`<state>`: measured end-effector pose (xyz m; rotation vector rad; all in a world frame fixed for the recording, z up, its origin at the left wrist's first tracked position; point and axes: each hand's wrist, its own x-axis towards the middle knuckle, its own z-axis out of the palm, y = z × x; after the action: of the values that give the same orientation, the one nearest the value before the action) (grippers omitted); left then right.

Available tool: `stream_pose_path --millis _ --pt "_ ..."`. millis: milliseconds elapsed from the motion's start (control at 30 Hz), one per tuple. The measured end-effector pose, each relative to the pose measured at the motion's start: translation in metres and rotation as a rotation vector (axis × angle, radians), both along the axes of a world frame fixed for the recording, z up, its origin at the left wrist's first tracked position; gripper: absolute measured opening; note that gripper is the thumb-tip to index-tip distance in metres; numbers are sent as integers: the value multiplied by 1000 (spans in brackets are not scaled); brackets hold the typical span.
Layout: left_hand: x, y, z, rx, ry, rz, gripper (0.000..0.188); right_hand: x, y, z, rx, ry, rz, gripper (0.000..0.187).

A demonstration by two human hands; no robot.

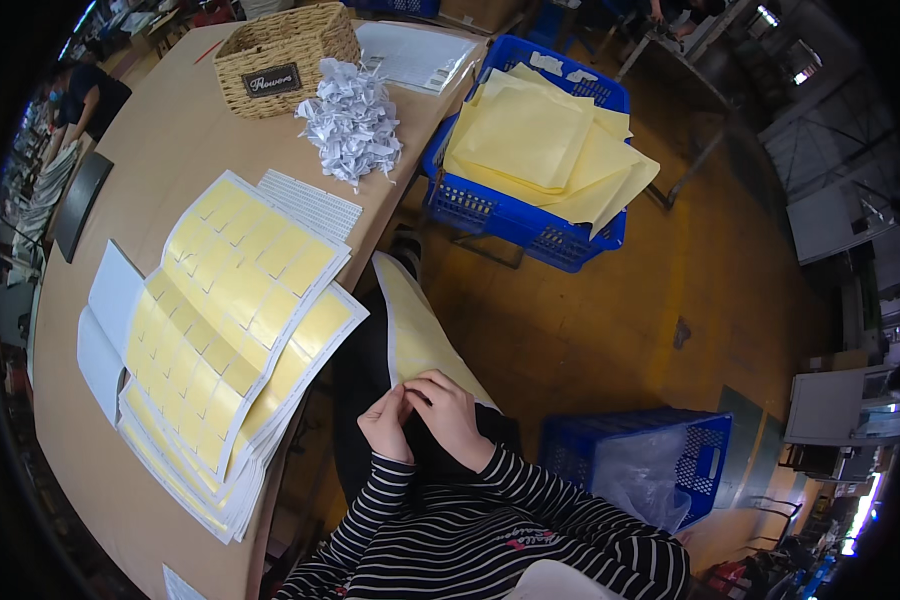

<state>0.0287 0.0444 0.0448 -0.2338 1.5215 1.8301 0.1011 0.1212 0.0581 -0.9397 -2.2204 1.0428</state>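
A yellow sheet with a white border (420, 330) lies across my lap, its far end pointing toward the table's edge. At the sheet's near edge my left hand (386, 428) is closed, thumb and fingers pinched together. Right beside it my right hand (448, 410) also pinches the sheet's edge, its fingertips almost touching the left ones. Whatever small piece lies between the fingertips is too small to make out. On the table to my left, a fanned stack of similar yellow sheets (240, 265) has cut lines on it, its front edge overhanging the table.
Behind the stack, a pile of white paper scraps (350, 125) sits by a wicker basket (288, 62) on the brown table (160, 120). A blue crate (570, 240) holding yellow sheets (535, 135) stands far right. Another blue crate (570, 440) with clear plastic is right. A person (90, 95) works far left.
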Motion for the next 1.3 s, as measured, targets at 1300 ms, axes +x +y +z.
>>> stream_pose_path --millis 1300 --pt "-29 -28 -5 69 130 -269 30 -8 35 -2 -852 36 400 6"
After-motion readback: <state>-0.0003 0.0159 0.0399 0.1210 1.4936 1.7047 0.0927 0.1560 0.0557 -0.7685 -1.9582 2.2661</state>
